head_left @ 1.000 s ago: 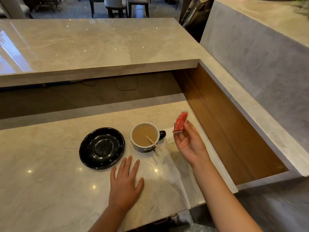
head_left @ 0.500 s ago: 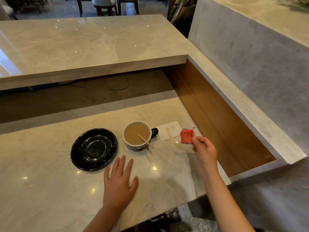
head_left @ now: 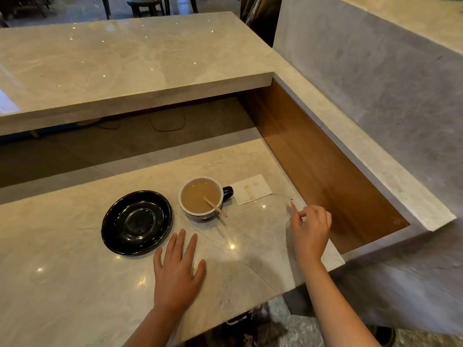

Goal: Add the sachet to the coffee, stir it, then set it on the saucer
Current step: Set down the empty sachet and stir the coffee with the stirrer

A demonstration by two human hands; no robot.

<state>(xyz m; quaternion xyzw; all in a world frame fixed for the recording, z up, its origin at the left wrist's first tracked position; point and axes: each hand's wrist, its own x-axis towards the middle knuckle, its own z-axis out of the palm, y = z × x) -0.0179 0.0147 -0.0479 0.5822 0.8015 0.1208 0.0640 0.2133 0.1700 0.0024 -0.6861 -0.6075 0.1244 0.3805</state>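
Pinching the sachet (head_left: 295, 210) edge-on, right hand (head_left: 310, 227) should tear it over the cup (head_left: 201, 197) leftward of the fingertips (head_left: 302, 213) — left hand (head_left: 178, 269) flat, empty.

A polished beige marble counter (head_left: 75, 284) fills the lower frame, ceiling lights glinting off it. A raised marble ledge (head_left: 125, 63) spans the upper left, a wood panel (head_left: 313, 159) lines the right, and chair legs (head_left: 140, 6) stand at top.

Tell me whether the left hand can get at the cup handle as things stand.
Probably not directly. The left hand lies flat near the saucer, and the handle points away on the cup's far right side, so the cup body and the stirrer sit between them.
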